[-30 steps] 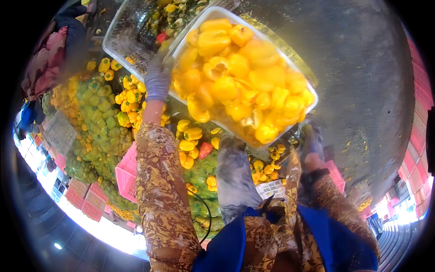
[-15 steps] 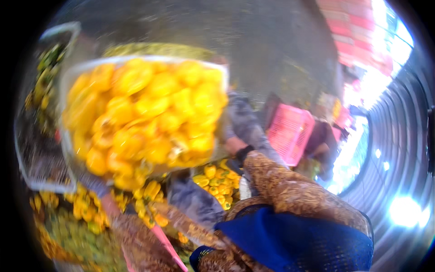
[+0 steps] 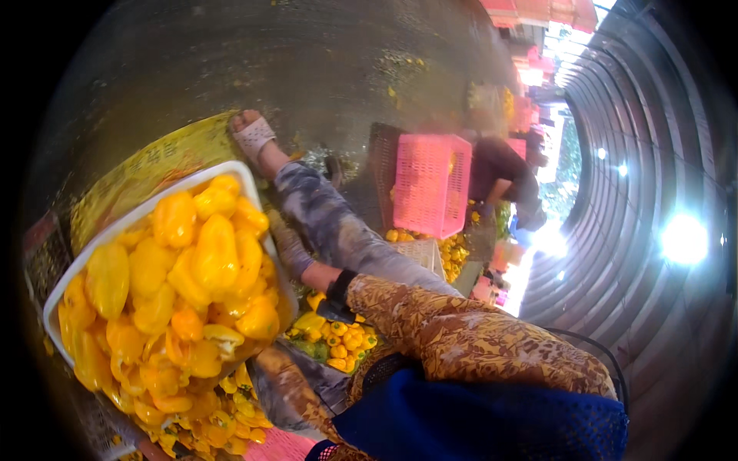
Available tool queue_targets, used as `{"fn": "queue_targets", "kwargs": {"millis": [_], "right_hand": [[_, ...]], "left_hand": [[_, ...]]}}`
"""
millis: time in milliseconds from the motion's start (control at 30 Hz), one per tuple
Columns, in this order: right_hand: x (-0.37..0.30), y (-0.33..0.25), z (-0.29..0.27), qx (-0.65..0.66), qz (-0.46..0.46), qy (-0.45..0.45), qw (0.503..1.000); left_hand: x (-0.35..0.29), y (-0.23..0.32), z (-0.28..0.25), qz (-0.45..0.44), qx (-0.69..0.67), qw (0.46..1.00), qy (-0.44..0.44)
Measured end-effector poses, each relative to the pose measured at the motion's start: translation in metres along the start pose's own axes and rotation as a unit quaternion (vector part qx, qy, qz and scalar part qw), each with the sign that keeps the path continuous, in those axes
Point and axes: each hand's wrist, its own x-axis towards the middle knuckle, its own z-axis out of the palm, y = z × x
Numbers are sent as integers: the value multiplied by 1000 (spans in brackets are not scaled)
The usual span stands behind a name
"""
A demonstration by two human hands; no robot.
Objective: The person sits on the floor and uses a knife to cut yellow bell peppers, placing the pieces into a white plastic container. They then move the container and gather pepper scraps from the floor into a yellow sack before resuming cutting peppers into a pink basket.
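The right hand grips the tub's right edge; peppers fill it. By its lower edge, the left hand's fingers are hidden: grip unclear.

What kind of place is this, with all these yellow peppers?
Probably a vegetable sorting or packing shed: I see a white-rimmed tub heaped with yellow peppers, a pink crate, and a ribbed, curved roof.

Left grip mostly hidden, wrist cut off by lower edge; right grip fingertips unclear.
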Motion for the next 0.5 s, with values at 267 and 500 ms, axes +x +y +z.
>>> {"fn": "queue_targets", "kwargs": {"millis": [267,500], "right_hand": [[19,-24,9,26,1,4,1000],[34,-30,20,35,-4,-10,999]], "left_hand": [[32,14,42,-71,-137,984,-90],[45,17,53,-120,-196,965,-124]]}}
